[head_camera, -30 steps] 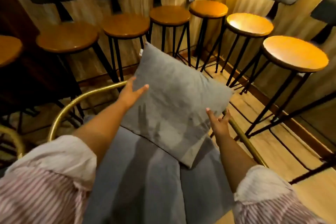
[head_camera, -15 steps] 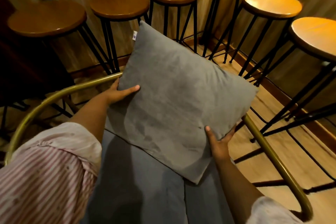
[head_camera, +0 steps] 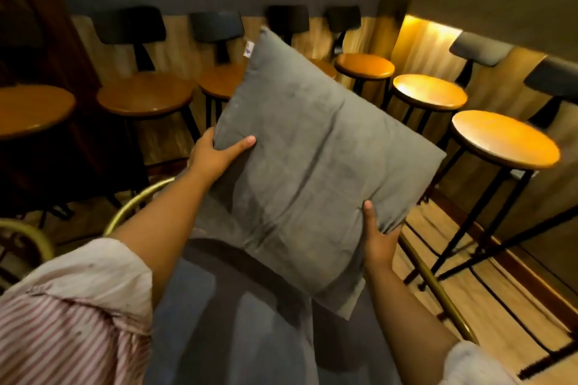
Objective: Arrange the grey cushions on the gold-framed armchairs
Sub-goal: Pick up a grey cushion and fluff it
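A square grey cushion (head_camera: 309, 166) with a small white tag at its top corner hangs tilted, corner up, above the armchair. My left hand (head_camera: 215, 156) grips its left edge, thumb across the front. My right hand (head_camera: 377, 237) grips its lower right edge from beneath, fingers hidden behind the fabric. Below the cushion lies the grey seat (head_camera: 237, 331) of the gold-framed armchair, whose curved brass rail (head_camera: 438, 291) runs along the right and shows again on the left behind my forearm.
A row of round wooden bar stools (head_camera: 503, 137) on thin black legs, with dark backrests, lines the wood-panelled wall behind and to the right. Part of another gold frame (head_camera: 28, 231) shows at the far left. Pale wooden floor (head_camera: 488, 322) lies right of the armchair.
The cushion has risen off the armchair's back and seat, held in both hands. The view has tilted upward, so more of the wall and backrests shows.
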